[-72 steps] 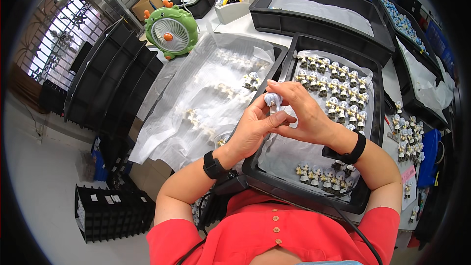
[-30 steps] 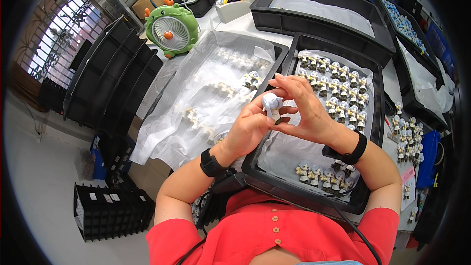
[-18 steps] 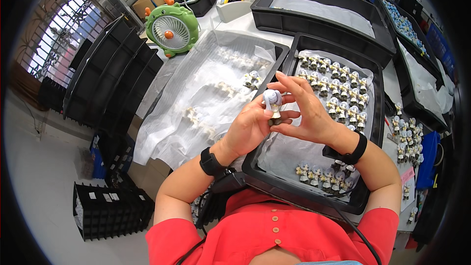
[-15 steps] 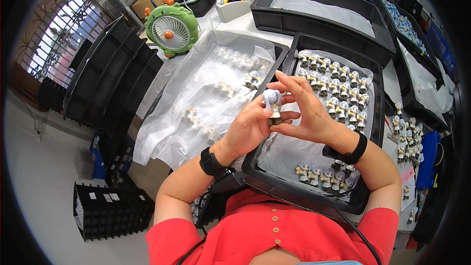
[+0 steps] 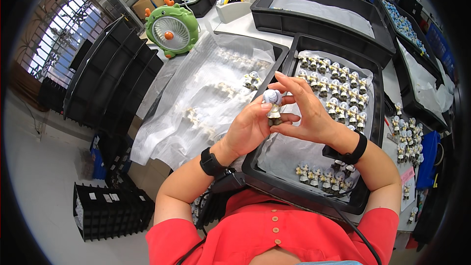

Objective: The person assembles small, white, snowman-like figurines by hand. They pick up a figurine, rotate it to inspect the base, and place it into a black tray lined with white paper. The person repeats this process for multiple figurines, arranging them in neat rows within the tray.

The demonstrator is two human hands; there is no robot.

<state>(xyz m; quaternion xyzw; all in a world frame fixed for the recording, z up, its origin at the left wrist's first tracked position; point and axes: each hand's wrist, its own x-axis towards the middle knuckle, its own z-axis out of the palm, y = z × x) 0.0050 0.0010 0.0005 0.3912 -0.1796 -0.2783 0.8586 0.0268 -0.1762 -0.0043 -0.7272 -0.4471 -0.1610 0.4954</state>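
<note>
A small figurine (image 5: 273, 107) with pale lilac hair, a white outfit and dark feet stands upright between my hands. My left hand (image 5: 248, 126) pinches it with the thumb on its front, by the head and body. On the other side my right hand (image 5: 311, 113) has its fingers curled about the figurine's back and base, thumb near the feet. Both hands hover over the left rim of a black tray (image 5: 251, 171) lined with white sheet. Several rows of like figurines (image 5: 338, 88) stand at that tray's far end, with another row (image 5: 324, 177) at its near end.
To the left, a translucent sheet (image 5: 171, 122) covers figurines in a second tray (image 5: 280, 56). A green fan (image 5: 171, 28) stands behind it, near a tape dispenser (image 5: 234, 9). Another lined tray (image 5: 314, 22) lies beyond. Loose figurines (image 5: 408, 140) crowd the right, beside a blue bin (image 5: 428, 157).
The figurine has turned slightly between my fingers, so its hair shows at another angle. My hands stay in nearly the same place.
</note>
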